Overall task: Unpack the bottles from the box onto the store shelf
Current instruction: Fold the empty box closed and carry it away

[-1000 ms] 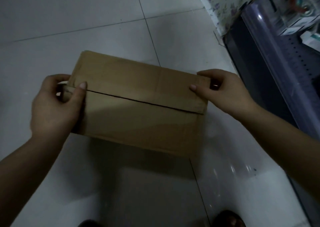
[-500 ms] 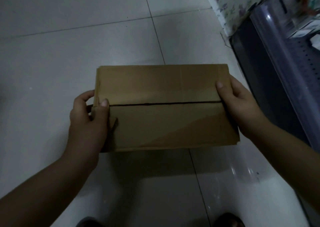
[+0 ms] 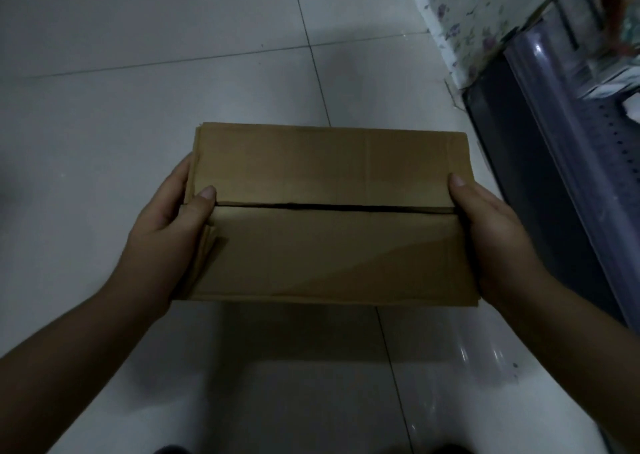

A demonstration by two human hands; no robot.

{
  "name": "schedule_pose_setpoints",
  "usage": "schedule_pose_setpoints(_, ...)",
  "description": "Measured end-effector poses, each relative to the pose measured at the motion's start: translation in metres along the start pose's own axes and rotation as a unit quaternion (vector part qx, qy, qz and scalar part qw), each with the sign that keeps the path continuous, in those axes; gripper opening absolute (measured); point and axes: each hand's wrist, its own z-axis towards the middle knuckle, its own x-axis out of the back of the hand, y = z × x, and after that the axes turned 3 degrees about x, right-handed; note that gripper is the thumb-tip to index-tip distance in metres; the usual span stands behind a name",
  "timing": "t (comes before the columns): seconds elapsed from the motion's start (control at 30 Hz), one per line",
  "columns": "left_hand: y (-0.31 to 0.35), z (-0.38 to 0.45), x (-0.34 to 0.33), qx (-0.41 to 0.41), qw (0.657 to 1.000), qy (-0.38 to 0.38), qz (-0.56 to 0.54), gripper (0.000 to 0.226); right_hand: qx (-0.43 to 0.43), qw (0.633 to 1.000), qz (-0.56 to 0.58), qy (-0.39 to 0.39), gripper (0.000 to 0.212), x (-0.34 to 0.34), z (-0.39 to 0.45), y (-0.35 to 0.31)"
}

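A brown cardboard box [image 3: 329, 218] is held above the tiled floor, its two top flaps closed with a dark slit running across the middle. My left hand [image 3: 173, 232] grips its left end, thumb on top near the slit. My right hand [image 3: 485, 232] grips the right end, thumb laid on the top edge. No bottles show; the box's contents are hidden. The store shelf [image 3: 571, 135] runs along the right side of the view.
Pale glossy floor tiles [image 3: 138, 90] spread to the left and ahead. A floral-patterned panel [image 3: 467, 14] stands at the top right beside the shelf. Some packaged goods [image 3: 609, 76] lie on the shelf. Shoe tips [image 3: 173, 449] show at the bottom edge.
The box has swung from a tilted position to square in front of me and moved rightward. Both hands shifted from pinching the flap ends to gripping the box's sides.
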Motion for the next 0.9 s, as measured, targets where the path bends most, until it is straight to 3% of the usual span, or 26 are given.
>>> schedule_pose_setpoints(0.23,0.062,-0.022,0.025,0.005,1.000,0.017,-0.006,0.041,0.016,0.999,-0.043,-0.012,0.020,-0.006,-0.025,-0.065)
schedule_pose_setpoints(0.47,0.176,-0.075,0.077,0.021,0.999,0.030,-0.011,0.036,0.017,0.998,-0.057,-0.004,0.022,-0.002,-0.082,-0.187)
schedule_pose_setpoints(0.7,0.367,-0.165,0.144,0.037,0.994,0.089,-0.041,0.027,0.039,0.998,-0.056,-0.014,0.021,0.021,-0.181,-0.384)
schedule_pose_setpoints(0.9,0.568,-0.268,0.204,0.004,0.994,0.096,-0.047,0.035,0.072,0.994,-0.088,0.002,0.025,0.055,-0.282,-0.577)
